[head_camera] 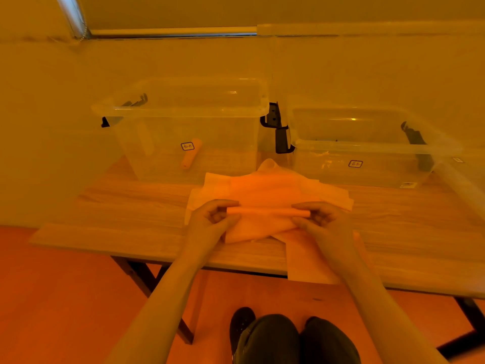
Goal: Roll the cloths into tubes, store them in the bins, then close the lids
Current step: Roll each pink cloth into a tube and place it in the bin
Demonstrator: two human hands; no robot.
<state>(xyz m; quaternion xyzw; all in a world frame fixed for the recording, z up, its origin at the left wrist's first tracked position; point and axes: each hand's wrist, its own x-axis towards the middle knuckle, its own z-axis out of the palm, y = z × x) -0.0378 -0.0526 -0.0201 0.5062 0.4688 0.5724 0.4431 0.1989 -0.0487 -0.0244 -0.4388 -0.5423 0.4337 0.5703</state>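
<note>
An orange cloth (pixel 262 224) lies on top of a pile of cloths (pixel 262 190) at the middle of the wooden table (pixel 126 211). Its far part is rolled into a thin tube (pixel 265 212). My left hand (pixel 214 216) pinches the tube's left end and my right hand (pixel 319 215) pinches its right end. Behind the pile stand two clear plastic bins without lids on: the left bin (pixel 183 111) holds one rolled orange cloth (pixel 191 153), the right bin (pixel 367 151) shows something pale inside that I cannot make out.
A pale cloth (pixel 309 261) hangs over the table's near edge under my right forearm. Black latch handles (pixel 278 127) stick out between the bins. A wall stands close behind them. My knees and a shoe are below the table edge.
</note>
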